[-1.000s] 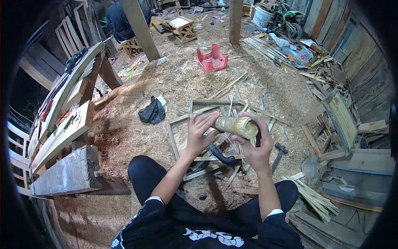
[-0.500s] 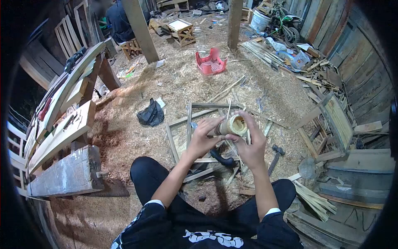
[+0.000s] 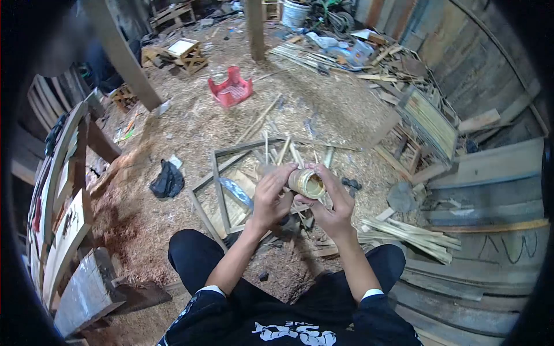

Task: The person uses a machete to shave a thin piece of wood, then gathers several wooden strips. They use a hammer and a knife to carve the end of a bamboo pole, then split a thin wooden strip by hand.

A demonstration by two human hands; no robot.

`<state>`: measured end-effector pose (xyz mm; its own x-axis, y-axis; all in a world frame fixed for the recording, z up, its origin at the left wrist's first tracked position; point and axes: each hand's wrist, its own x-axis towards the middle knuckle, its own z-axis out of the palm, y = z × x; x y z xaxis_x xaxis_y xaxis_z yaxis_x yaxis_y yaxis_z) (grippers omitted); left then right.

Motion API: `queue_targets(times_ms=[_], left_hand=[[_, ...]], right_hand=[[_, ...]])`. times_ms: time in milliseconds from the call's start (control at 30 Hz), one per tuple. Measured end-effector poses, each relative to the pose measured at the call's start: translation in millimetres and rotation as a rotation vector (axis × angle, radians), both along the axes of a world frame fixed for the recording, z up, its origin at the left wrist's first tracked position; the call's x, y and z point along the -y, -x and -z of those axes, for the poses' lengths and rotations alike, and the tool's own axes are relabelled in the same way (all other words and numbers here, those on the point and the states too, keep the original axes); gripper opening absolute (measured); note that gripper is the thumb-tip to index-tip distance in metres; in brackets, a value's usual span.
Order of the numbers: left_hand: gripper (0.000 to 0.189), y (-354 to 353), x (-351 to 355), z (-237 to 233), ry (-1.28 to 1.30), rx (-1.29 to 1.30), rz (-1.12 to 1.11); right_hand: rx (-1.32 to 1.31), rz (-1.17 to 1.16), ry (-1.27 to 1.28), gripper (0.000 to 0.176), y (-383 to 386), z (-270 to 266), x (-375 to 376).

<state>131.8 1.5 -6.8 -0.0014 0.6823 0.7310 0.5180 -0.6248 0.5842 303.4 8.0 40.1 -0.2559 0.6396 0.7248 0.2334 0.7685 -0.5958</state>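
Observation:
A small round container [image 3: 310, 183], its open mouth tilted up toward the camera and yellowish inside, is held between both hands. My left hand [image 3: 271, 196] is closed round its left side. My right hand [image 3: 333, 203] grips the rim and right side, thumb at the lower edge. Below and beyond the hands, a wooden frame [image 3: 217, 185] lies on the ground around wood pieces and a clear plastic item [image 3: 235, 191]. A dark hammer head [image 3: 351, 184] shows just right of my right hand.
A red plastic stool [image 3: 231, 91] stands ahead. A black bag [image 3: 167, 180] lies left of the frame. Thin wood strips [image 3: 412, 236] lie by the right knee, planks [image 3: 69, 236] lean at far left, and posts [image 3: 255, 32] stand ahead. A person [image 3: 107, 66] sits at back left.
The camera view has swung to the right, so the surroundings appear further left. Both hands still hold the container, its mouth now facing more toward the camera.

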Motion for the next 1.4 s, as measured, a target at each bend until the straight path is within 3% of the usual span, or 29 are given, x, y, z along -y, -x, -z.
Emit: queue_targets(times_ms=[200,267,333,400,433,500,667,733,833,900,933,967,1000,1067,1200,1333,1400], left_hand=[[0.065,-36,-26,16,0.015,-0.057,0.047],[0.060,-41,-25,11,0.030,0.110,-0.006],[0.058,-27,-29,18,0.048,0.104,-0.062],[0.057,-7,-27,16,-0.015,0.016,-0.152],[0.051,4,-21,13,0.032,0.035,-0.196],[0.038,25,-11,9,-0.016,0.045,-0.290],[0.031,92,31,3,0.002,0.143,-0.462],[0.029,121,49,6,0.027,0.136,-0.489],[0.029,145,71,-5,0.016,0.144,-0.498],[0.031,158,78,4,0.008,0.075,-0.577],[0.037,157,80,4,0.107,0.201,-0.530],[0.043,157,80,4,0.097,0.186,-0.526],[0.049,156,79,-3,0.087,0.173,-0.515],[0.055,157,68,12,0.067,0.196,-0.466],[0.070,149,53,5,0.001,0.211,-0.339],[0.071,136,41,0,-0.012,0.249,-0.344],[0.070,130,33,7,-0.017,0.271,-0.299]], right_hand=[[0.076,0.012,-0.015,0.061,-43,24,-9],[-0.067,0.113,0.215,0.052,-39,39,-7],[-0.066,0.194,0.323,0.047,-34,71,-6],[0.204,0.198,0.376,0.046,-27,127,-15],[0.199,0.174,0.373,0.046,-18,151,-15],[0.459,-0.005,0.363,0.045,3,191,-8],[0.420,-0.150,0.257,0.053,66,238,11],[0.843,-0.128,0.499,0.058,84,242,17],[0.928,-0.121,0.294,0.048,90,317,8],[0.942,-0.119,0.294,0.048,94,312,5],[0.942,-0.091,0.322,0.047,98,299,4],[0.920,-0.036,0.484,0.040,100,287,6],[0.932,-0.027,0.479,0.040,100,262,8],[0.925,0.062,0.801,0.030,94,219,15],[0.662,0.161,0.829,0.032,35,212,31],[0.635,0.404,0.836,0.032,10,131,51],[0.278,0.461,0.717,0.027,14,98,59]])
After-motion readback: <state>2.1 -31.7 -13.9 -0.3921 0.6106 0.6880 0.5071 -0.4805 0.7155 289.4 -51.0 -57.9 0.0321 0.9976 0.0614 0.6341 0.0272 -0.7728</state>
